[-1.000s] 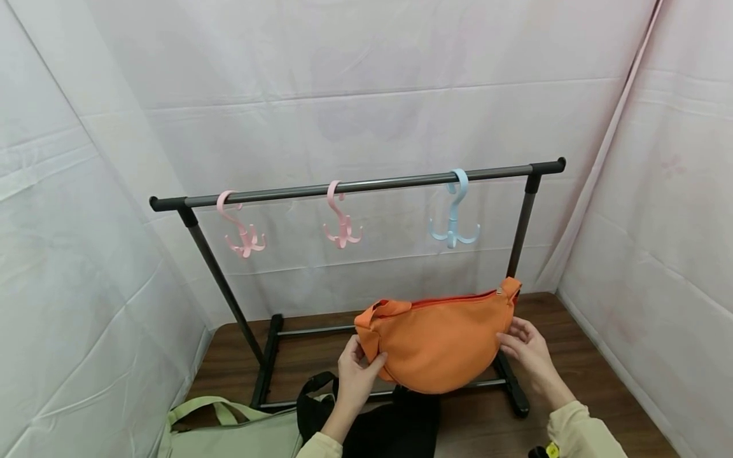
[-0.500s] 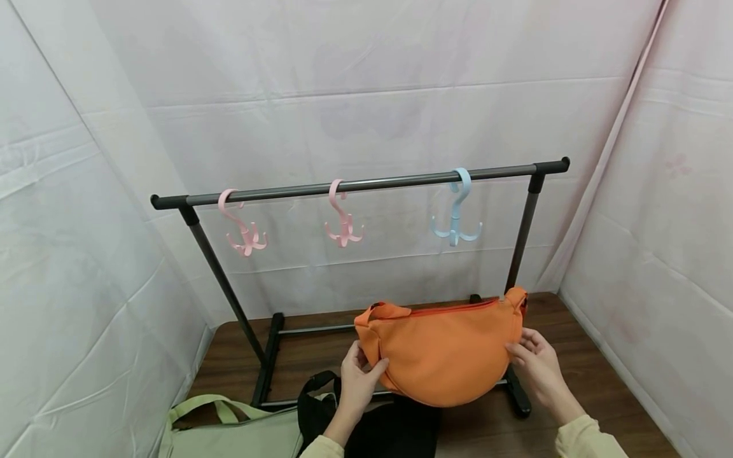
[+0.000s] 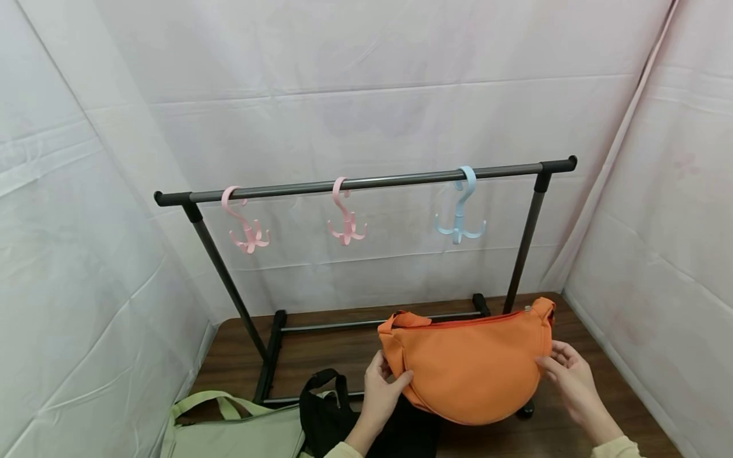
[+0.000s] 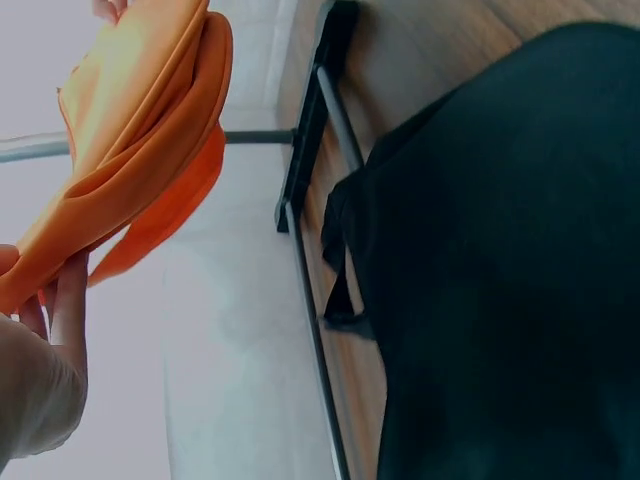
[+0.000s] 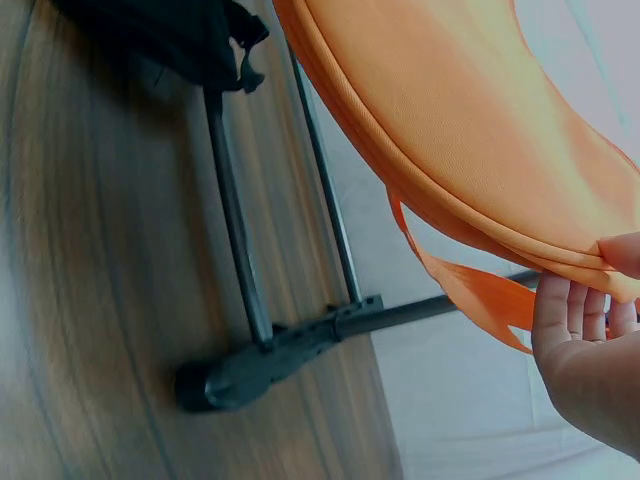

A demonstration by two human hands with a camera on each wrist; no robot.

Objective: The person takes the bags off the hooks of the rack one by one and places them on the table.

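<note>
An orange half-moon shoulder bag (image 3: 475,369) is held up in front of the rack, its red-edged zip on top. My left hand (image 3: 385,389) pinches its left end, thumb on the front and fingers behind. At the right end, my right hand (image 3: 572,375) grips the bag's edge between thumb and fingers. In the left wrist view the orange bag (image 4: 140,120) runs up from my left hand (image 4: 45,370). The right wrist view has an orange strap (image 5: 470,290) hanging behind the bag, beside my right hand (image 5: 590,340).
A black rack (image 3: 401,181) carries two pink hooks (image 3: 346,222) and one light blue hook (image 3: 460,216). A pale green bag (image 3: 240,436) and a black bag (image 3: 326,413) lie at the front left of the wooden table (image 3: 321,356). White cloth walls (image 3: 366,95) enclose the place.
Both hands have moved right and down, carrying the orange bag with them. The rack's far right foot has come into sight. The view has shifted slightly.
</note>
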